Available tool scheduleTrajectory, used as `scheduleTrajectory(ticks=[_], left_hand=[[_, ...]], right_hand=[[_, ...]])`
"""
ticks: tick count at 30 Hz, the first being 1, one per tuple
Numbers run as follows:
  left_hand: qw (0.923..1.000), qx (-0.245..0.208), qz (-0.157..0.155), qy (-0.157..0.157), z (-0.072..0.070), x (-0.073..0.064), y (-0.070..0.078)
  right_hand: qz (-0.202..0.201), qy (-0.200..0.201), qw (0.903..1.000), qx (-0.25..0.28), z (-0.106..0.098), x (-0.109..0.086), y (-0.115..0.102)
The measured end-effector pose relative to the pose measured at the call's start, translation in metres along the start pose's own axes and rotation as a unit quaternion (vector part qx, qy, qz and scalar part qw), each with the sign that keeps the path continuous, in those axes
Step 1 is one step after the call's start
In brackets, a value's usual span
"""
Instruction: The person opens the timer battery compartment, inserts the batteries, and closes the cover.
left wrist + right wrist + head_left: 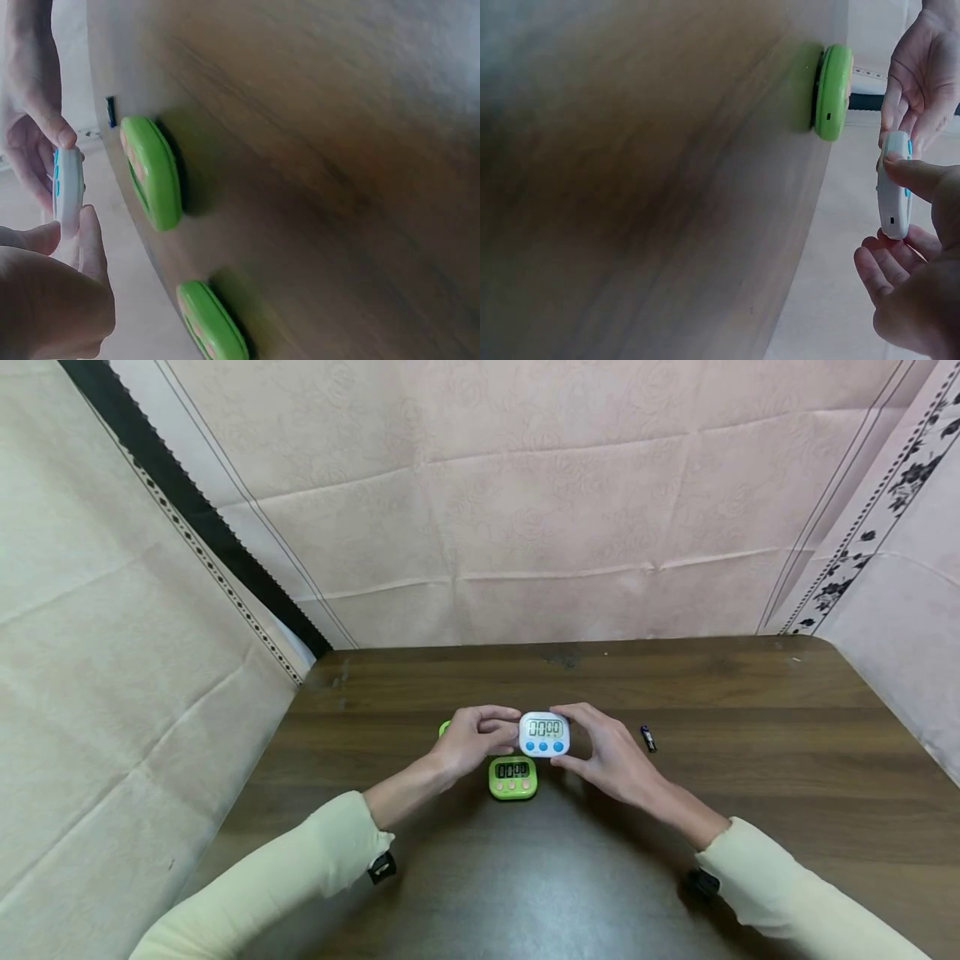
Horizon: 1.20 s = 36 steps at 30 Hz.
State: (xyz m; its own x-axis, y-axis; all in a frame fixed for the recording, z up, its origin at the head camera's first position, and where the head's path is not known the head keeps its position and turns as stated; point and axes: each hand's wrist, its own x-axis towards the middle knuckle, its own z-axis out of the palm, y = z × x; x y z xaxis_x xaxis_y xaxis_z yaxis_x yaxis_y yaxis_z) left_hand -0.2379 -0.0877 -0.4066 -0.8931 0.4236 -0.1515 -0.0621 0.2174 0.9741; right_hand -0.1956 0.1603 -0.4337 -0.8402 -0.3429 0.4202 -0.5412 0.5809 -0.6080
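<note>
In head view, the left hand [476, 739] mostly hides a green timer [443, 728].

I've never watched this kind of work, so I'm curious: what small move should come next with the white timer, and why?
My guess: lower the white timer to the table. Its display shows zeros, the left hand and right hand hold it raised, and a green timer rests just below.
</note>
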Motion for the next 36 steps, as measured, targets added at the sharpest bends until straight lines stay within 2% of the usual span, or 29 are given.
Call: scheduleTrajectory(ticks=[9,15,20,29,36], left_hand=[[0.9994,0.033,-0.008,0.01,-0.005,0.009,-0.007],[0.9983,0.052,-0.027,0.008,-0.006,0.013,-0.013],[0.9966,0.072,-0.039,-0.001,-0.007,0.015,-0.017],[0.9923,0.117,-0.035,-0.025,-0.006,0.016,-0.019],[0.9866,0.158,-0.033,-0.026,-0.008,0.015,-0.017]], right_hand=[[0.047,-0.031,0.9983,0.015,0.012,0.012,0.012],[0.068,-0.06,0.9957,0.019,0.023,0.017,0.019],[0.074,-0.079,0.9941,-0.001,0.027,0.021,0.022],[0.104,-0.097,0.9893,-0.031,0.029,0.026,0.022],[0.115,-0.106,0.9868,-0.041,0.032,0.029,0.023]])
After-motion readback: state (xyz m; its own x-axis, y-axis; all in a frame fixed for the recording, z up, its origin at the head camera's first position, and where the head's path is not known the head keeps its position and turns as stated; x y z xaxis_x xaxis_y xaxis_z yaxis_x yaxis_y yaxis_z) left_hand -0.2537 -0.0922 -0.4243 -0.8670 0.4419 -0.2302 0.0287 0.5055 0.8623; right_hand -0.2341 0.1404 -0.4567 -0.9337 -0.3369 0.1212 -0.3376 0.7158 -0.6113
